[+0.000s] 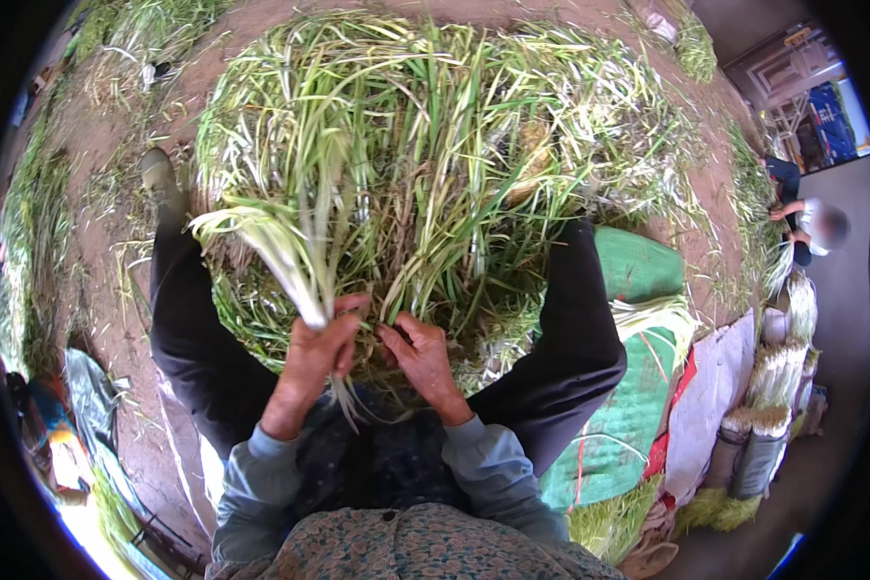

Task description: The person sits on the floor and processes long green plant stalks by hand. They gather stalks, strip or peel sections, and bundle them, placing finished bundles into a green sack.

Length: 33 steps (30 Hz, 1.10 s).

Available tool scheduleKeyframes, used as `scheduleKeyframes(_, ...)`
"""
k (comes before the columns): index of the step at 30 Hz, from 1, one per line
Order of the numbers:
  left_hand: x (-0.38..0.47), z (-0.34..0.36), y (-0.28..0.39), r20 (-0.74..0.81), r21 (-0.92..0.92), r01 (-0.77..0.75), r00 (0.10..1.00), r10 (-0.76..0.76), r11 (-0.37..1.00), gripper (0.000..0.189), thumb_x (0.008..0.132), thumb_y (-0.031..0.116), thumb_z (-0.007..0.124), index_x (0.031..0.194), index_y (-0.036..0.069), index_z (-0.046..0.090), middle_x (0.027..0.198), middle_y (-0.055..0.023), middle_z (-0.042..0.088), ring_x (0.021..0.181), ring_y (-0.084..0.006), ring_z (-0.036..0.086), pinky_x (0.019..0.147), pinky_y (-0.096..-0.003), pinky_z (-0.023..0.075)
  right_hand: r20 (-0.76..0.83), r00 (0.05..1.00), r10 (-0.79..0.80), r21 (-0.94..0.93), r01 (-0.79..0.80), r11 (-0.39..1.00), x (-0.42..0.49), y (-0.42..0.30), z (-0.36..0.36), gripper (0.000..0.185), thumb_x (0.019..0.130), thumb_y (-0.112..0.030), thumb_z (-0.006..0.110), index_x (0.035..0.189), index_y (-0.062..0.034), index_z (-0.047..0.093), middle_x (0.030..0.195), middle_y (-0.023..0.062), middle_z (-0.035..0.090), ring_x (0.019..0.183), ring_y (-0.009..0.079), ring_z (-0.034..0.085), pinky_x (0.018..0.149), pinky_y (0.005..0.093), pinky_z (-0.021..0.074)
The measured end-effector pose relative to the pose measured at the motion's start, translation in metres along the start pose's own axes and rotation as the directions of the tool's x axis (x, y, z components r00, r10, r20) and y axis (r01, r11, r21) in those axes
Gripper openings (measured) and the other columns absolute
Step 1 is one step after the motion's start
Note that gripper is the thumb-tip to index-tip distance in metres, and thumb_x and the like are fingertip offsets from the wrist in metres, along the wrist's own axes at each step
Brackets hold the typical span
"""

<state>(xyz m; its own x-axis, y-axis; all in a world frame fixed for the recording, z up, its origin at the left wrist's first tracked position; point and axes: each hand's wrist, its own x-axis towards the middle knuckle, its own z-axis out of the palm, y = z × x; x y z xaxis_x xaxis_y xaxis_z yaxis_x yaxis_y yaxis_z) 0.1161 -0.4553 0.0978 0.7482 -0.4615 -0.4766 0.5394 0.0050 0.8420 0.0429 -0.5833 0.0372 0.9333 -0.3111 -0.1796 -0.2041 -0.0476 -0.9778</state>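
Observation:
My left hand (319, 348) is closed around a small bunch of pale leafy stalks (279, 264), which look like garlic greens. Their leafy ends fan up and to the left, partly blurred. Thin white strands (346, 402) hang below that hand. Close by on the right, my right hand (424, 355) has thumb and fingers pinched at the lower ends of some green leaf blades (413, 272). Both hands are above my lap, between my spread knees. Before me lies a wide heap of loose green and whitish stalks (406, 138), with some dry brown leaves among them.
Beside my right leg lies a green woven sack (616, 435) with a pale bunch of stalks (656, 315) on it. Farther right are a whitish sheet (714, 399) and tied bundles (776, 373). Another person (812, 225) sits at far right. Greens (32, 268) line the left side.

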Motion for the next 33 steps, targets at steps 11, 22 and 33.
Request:
scheduleKeyframes(11,0.021,-0.006,-0.038,0.026,0.003,0.061,0.998,-0.061,0.998,0.013,0.078,0.011,0.066,0.088,0.004,0.062,0.052,0.0055,0.048,0.039,-0.0013,0.036,0.035,-0.0184,0.0233,0.026,0.994,-0.103,-0.132,0.106,0.986,-0.011,0.005,-0.001,0.014,0.081,-0.016,0.058,0.088,-0.0042,0.057,0.061,0.0146,0.054,0.053,0.0315,0.053,0.048,0.0379,0.0406)
scheduleKeyframes(22,0.010,-0.088,0.038,-0.115,-0.478,-0.216,0.976,0.183,0.852,0.010,0.087,0.018,0.053,0.084,0.008,0.052,0.044,0.0083,0.027,0.033,-0.0038,0.024,0.031,-0.0194,0.0197,0.322,0.937,0.135,-0.869,0.237,0.434,-0.064,0.047,-0.049,0.019,0.080,-0.025,0.057,0.083,-0.0068,0.057,0.060,0.0118,0.058,0.058,0.0302,0.058,0.049,0.0395,0.0445)
scheduleKeyframes(33,0.003,-0.069,0.020,-0.067,-0.513,-0.090,0.996,0.065,0.853,0.012,0.086,0.020,0.054,0.089,0.010,0.049,0.048,0.0030,0.036,0.036,-0.0064,0.031,0.033,-0.0208,0.0243,0.266,0.913,-0.309,0.105,0.291,0.951,0.047,-0.024,0.061,0.020,0.084,-0.017,0.057,0.097,-0.0015,0.054,0.070,0.0069,0.057,0.058,0.0150,0.055,0.051,0.0272,0.0433)
